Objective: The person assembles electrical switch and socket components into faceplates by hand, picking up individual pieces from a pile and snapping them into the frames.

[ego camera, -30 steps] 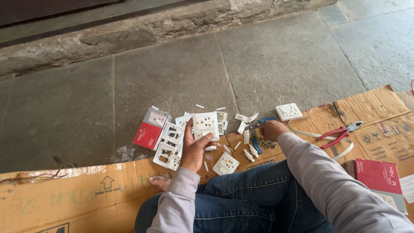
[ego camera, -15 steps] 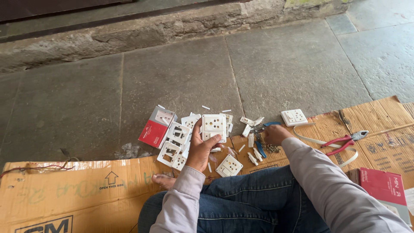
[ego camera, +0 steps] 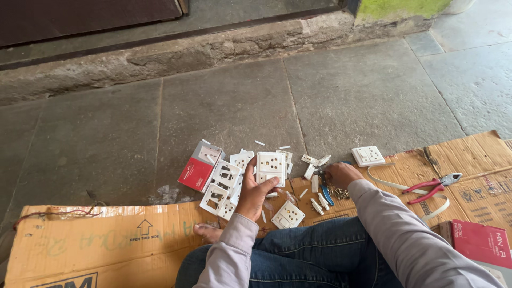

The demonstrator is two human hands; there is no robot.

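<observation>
White socket plate (ego camera: pixel 271 169) now raised upright in left hand (ego camera: pixel 250 194), fingers pinching its lower edge, above scattered frames (ego camera: pixel 221 184); right hand (ego camera: pixel 341 173) lowered onto screw pile (ego camera: pixel 338 192) on cardboard (ego camera: pixel 106 240), fingers curled, grip unclear.

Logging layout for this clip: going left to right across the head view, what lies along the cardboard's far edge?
Red box → empty white frames → white socket plate in the left hand → right hand over small parts → white switch plate → red-handled pliers.
</observation>
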